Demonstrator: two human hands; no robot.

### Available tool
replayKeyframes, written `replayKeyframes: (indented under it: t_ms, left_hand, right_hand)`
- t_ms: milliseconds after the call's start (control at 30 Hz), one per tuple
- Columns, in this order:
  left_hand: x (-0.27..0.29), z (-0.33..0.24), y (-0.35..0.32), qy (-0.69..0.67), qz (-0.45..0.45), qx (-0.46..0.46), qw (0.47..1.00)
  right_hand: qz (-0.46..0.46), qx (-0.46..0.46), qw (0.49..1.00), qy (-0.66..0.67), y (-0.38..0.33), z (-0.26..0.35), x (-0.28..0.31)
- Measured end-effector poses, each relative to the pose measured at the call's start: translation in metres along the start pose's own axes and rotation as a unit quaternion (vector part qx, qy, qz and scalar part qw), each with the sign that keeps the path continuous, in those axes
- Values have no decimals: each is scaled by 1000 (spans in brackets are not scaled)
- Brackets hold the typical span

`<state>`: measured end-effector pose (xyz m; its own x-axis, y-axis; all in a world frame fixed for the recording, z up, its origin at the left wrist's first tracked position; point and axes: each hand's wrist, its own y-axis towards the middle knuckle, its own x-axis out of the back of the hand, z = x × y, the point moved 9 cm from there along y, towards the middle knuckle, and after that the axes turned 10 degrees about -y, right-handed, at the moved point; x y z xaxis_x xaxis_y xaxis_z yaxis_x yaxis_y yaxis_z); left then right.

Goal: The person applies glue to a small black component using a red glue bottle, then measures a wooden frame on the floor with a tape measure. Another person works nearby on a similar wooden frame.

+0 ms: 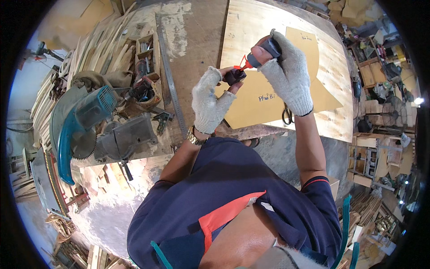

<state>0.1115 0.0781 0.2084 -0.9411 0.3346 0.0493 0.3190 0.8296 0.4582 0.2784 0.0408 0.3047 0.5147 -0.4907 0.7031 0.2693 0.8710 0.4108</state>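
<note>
Dark-blue, red-nozzled plastic bottle [270, 47], clamped tilted in the white-gloved right hand [290, 74], points left at a small dark glossy container [233, 77] pinched in the white-gloved left hand [209, 101], apparently keeping both steady above a flat tan sheet [246, 110].

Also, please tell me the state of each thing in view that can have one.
Small dark container: held in the left hand; open or shut unclear
Bottle: tilted in the right hand, red nozzle directed toward the container
White gloves: worn, some bare fingers showing
Tan sheet: flat on the plywood
Metal ruler: lying on the table
Miter saw: untouched, blade seemingly still
Black-looped tool: lying, partly hidden
</note>
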Motion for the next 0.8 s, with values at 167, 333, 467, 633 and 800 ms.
replayKeyframes:
  t_ms: [167, 333, 467, 633, 800]
  left_hand:
    - [-1, -4, 0, 14, -7, -12, 1000]
    - [1, -9, 3, 32, -7, -9, 999]
    - [1, -8, 4, 22, -8, -10, 1000]
    - [1, -10, 4, 14, -10, -9, 1000]
    - [1, -10, 4, 1, -11, 0, 1000]
  right_hand:
    - [-9, 6, 1000, 8, 1, 3, 5]
    - [5, 14, 1000, -1, 4, 15, 8]
    - [10, 10, 1000, -3, 6, 14, 7]
    - [1, 20, 1000, -13, 6, 16, 10]
    - [-3, 28, 1000, -6, 6, 19, 11]
